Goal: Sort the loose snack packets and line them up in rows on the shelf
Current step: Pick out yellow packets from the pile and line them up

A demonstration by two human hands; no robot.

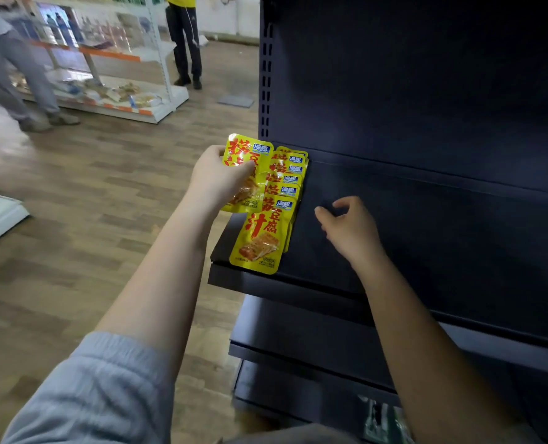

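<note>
A row of several yellow snack packets (268, 232) with red lettering lies overlapped on the dark shelf (426, 238), at its left end, running from the back panel to the front edge. My left hand (216, 181) grips a bunch of the same yellow packets (245, 174) just left of the row, held above the shelf's left corner. My right hand (351, 230) hovers over the bare shelf to the right of the row, fingers loosely curled, holding nothing.
The dark shelving unit has a perforated upright (265, 78) and lower shelves (314, 341) below. Wooden floor (90, 203) spreads to the left. A white shelf rack (115, 91) with goods stands at the back, and two people (184, 43) stand near it.
</note>
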